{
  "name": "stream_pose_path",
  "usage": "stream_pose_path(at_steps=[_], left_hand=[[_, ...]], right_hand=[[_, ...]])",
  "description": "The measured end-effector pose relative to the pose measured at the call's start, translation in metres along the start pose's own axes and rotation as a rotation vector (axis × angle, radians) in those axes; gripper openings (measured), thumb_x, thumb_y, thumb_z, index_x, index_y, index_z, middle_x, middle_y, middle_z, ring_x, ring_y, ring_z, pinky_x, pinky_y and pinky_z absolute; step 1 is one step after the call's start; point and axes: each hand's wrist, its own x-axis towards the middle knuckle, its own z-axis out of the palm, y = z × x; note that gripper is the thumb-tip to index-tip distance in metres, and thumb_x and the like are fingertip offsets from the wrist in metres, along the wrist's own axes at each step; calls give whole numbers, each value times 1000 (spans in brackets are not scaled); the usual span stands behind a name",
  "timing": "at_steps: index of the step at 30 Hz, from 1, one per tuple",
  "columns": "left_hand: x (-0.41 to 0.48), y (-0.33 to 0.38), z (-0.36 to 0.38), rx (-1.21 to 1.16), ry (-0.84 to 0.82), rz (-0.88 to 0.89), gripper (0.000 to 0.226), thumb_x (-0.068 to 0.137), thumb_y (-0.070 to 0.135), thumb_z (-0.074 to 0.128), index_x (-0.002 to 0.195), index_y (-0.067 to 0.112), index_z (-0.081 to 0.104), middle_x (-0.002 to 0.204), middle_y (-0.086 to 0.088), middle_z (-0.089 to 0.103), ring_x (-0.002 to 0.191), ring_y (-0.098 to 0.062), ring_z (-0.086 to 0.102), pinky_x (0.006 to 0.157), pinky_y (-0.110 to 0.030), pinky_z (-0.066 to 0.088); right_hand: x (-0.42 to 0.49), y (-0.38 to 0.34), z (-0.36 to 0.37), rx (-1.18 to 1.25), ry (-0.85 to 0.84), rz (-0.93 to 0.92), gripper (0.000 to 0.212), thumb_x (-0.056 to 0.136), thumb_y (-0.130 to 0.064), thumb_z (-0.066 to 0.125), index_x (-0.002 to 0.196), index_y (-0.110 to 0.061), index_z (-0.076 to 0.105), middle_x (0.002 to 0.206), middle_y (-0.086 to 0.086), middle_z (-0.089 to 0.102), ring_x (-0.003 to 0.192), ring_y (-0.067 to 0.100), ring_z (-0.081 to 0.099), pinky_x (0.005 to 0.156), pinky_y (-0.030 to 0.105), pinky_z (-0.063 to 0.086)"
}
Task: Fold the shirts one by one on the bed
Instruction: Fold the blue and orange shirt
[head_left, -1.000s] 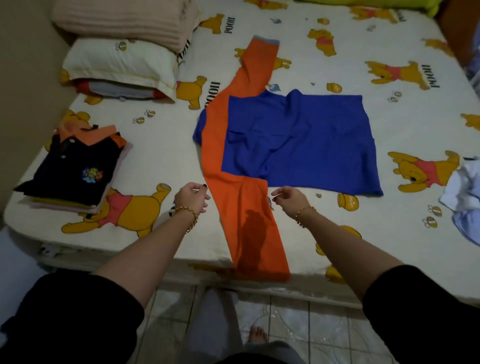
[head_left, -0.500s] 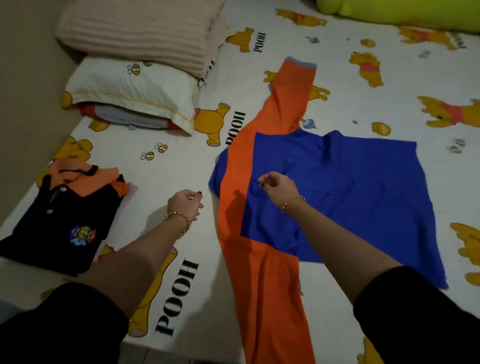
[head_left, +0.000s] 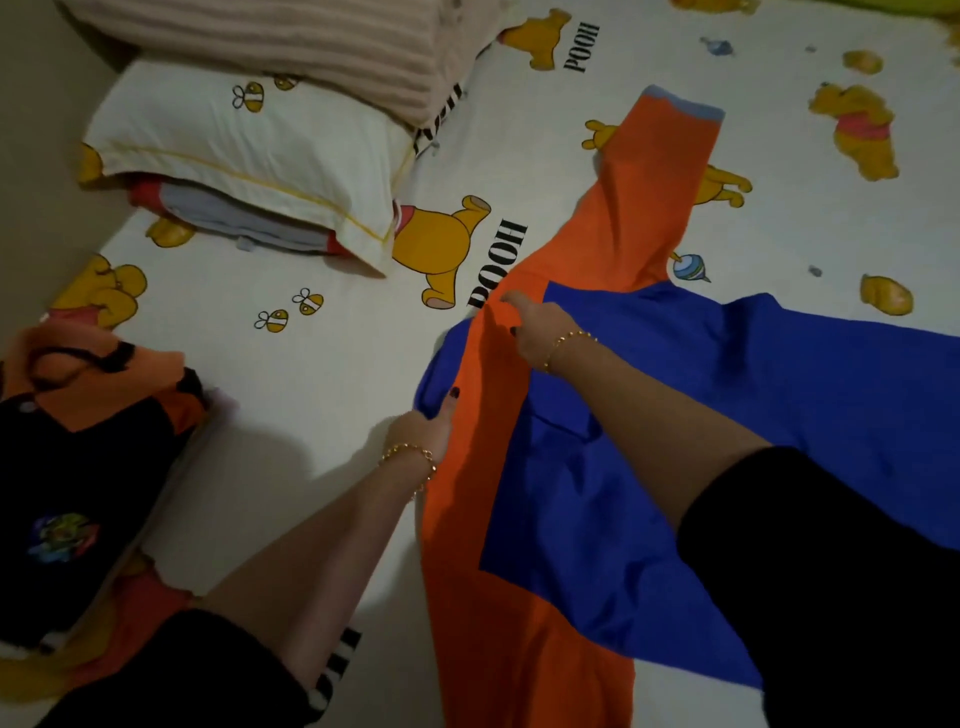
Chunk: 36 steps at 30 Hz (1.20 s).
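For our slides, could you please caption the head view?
The left hand and right hand grip the orange band of a blue shirt spread on the bed.

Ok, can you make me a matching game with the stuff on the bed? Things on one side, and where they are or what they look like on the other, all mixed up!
Things:
1 pillow
2 black shirt
3 blue shirt
4 blanket

Clues:
A folded, far left
B spread out, left hand and right hand holding it
C lying on the pillow
D white with bees

Pairs: 1-D, 2-A, 3-B, 4-C
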Motion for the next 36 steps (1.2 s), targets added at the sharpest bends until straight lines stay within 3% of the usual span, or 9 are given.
stream_pose_path(at_steps=[4,7,9,16,20,25,28,32,36], left_hand=[[12,-3,18,-286,181,100,27,100,25,40,112,3,50,66,-2,49,52,-14,45,48,-28,34],[12,-9,15,-277,373,219,37,100,21,39,136,14,35,70,-2,53,54,-18,51,49,-29,38],[12,-14,9,-236,433,271,43,100,24,39,142,17,29,70,0,54,55,-18,52,49,-29,37],[43,-43,-46,-108,589,240,35,100,29,39,128,8,38,68,5,48,64,-27,55,55,-32,37],[58,-69,-62,-44,546,97,37,93,37,53,115,10,41,89,-10,58,84,-33,60,66,-38,46],[37,-68,-51,162,615,344,31,81,22,69,104,8,52,101,-12,56,94,-30,54,79,-43,47],[11,-57,-31,319,536,454,22,83,21,64,102,14,54,102,-8,54,99,-27,51,84,-43,42],[-36,-48,14,322,327,681,16,83,23,61,96,16,54,97,-3,54,96,-26,53,81,-40,38],[-85,-53,62,525,53,908,42,78,58,44,98,22,52,94,5,49,92,-19,49,75,-34,32]], right_hand=[[36,-11,-10,-147,-93,-48,86,86,10,48,151,-32,11,85,10,49,61,19,48,47,31,42],[54,-24,-5,-329,-221,-46,60,91,-1,51,146,-16,33,108,14,58,85,26,60,60,30,45],[62,-31,2,-421,-187,-54,33,93,-7,51,126,-4,53,113,15,62,98,27,61,66,29,45],[85,-68,19,-20,222,-184,23,92,-1,46,112,-5,56,99,17,63,88,33,60,60,34,42],[76,-76,39,102,77,-141,44,93,-3,43,137,-11,41,108,21,62,91,35,59,63,34,42],[30,-41,49,108,38,-70,55,92,0,41,144,-16,34,120,17,57,103,32,56,82,40,49],[-13,-5,43,149,102,-15,48,93,-1,41,139,-13,41,127,16,54,112,32,53,89,40,47],[-94,56,47,200,185,55,32,92,-3,43,123,-7,54,114,16,56,105,32,53,84,39,48],[-197,113,69,134,185,94,24,87,-14,53,110,-10,55,101,10,54,100,30,50,82,39,45]])
